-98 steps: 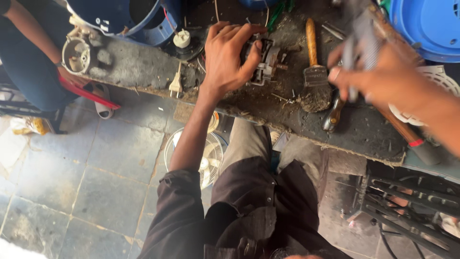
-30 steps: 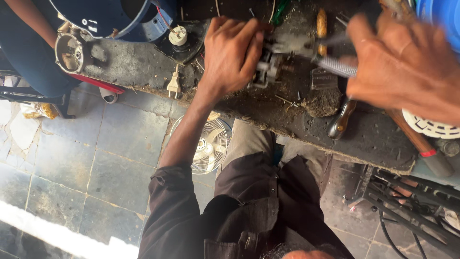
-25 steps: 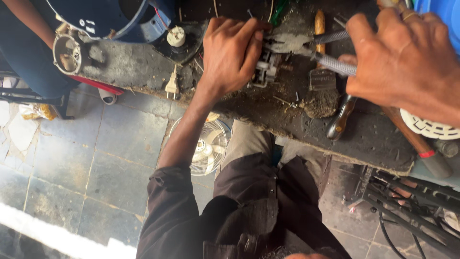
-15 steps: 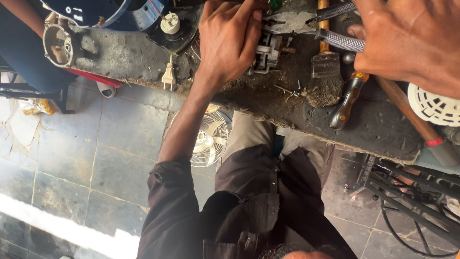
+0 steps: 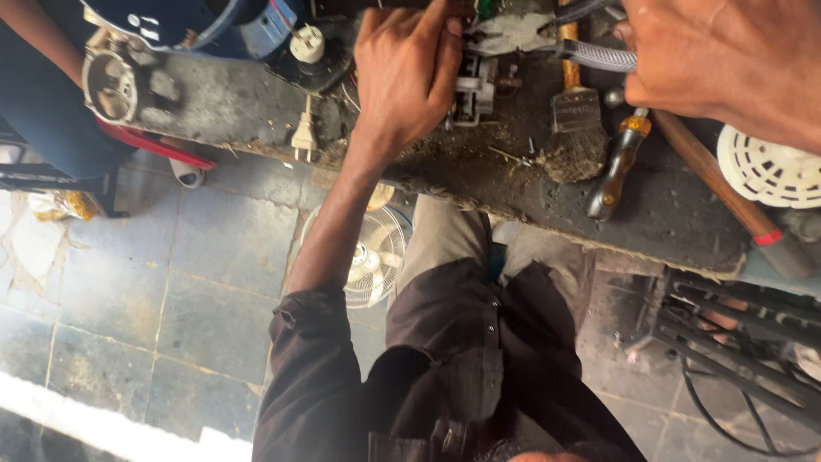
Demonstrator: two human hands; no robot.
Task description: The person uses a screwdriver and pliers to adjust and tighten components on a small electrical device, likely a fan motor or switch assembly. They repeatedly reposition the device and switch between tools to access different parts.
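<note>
Head view: small metal assembly (image 5: 472, 85) is clamped by left hand (image 5: 406, 73); pliers (image 5: 590, 53) are gripped closed by right hand (image 5: 727, 60). Assembly work appears unfinished.

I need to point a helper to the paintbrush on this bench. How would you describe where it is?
On the dirty workbench, look just right of the left hand. The paintbrush lies there, orange handle pointing away, clogged grey bristles toward the bench's near edge. The screwdriver beside it is thinner and has no bristles.

brush (image 5: 571, 128), screwdriver (image 5: 617, 168) crowd bench (image 5: 222, 107); left stretch bare
</note>
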